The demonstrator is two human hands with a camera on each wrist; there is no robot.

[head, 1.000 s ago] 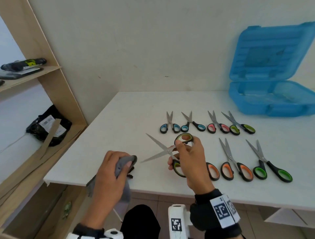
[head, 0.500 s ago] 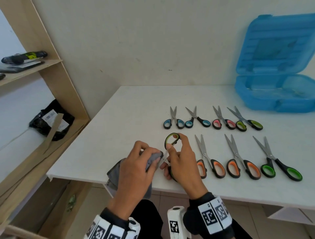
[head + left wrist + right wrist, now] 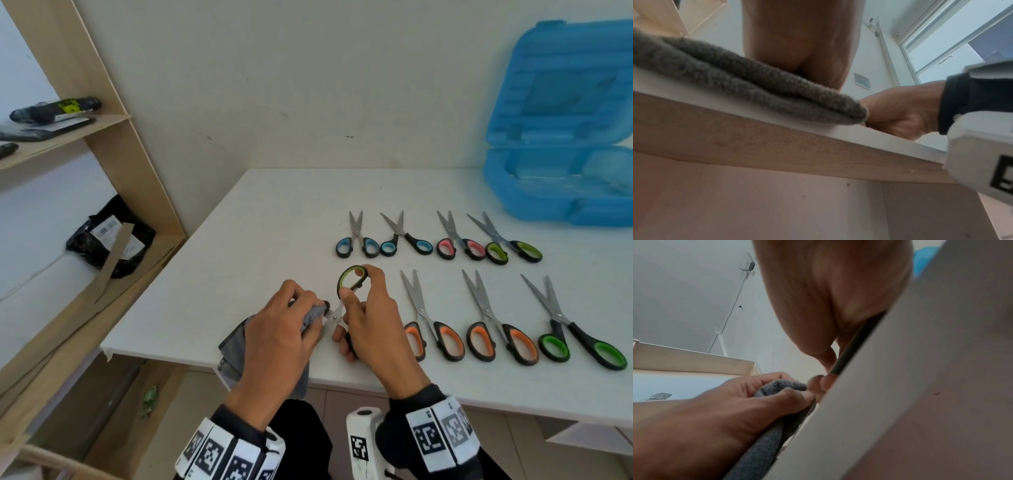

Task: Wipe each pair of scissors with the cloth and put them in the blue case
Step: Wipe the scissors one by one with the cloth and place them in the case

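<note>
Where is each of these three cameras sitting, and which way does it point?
Head: on the head, looking down at the table, scissors in rows, blue case; both hands show.
Left wrist: below the table edge, looking up at the grey cloth; right hand shows.
Right wrist: low, looking up; left hand grips the cloth.
Shared: all three show the cloth.

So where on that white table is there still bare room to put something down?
The widest bare patch is the far left of the table, between the wall, the left edge and the small blue-handled scissors. A narrower strip runs behind that back row toward the blue case. The right front is crowded with scissors; both hands fill the near edge.
</note>
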